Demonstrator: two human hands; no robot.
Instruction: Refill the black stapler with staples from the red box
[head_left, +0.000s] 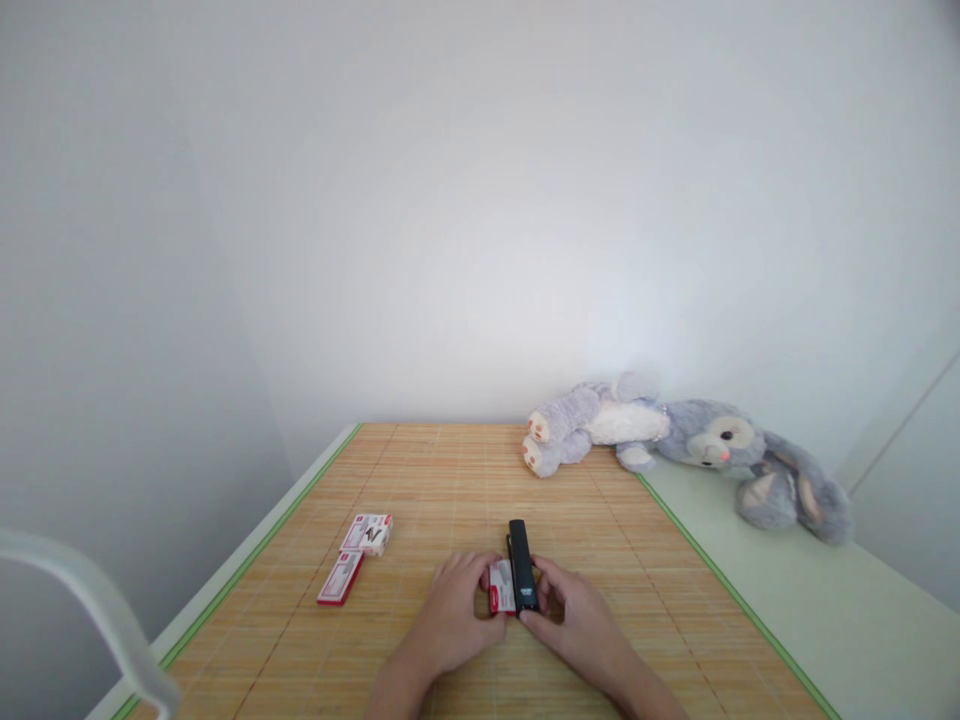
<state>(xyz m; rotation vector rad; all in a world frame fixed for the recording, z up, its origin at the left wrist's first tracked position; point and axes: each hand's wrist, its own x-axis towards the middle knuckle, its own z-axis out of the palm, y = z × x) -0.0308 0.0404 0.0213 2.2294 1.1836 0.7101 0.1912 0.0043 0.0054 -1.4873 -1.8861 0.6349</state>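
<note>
blk stapler (521, 563), red-white box (502, 587), grey plush (690, 440)

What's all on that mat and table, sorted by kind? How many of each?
Red-and-white staple boxes: 3 (one on its own, one flat, one at the left hand, box at)
Black stapler: 1, touched by the right hand
Grey plush rabbit: 1
Total: 5
</note>
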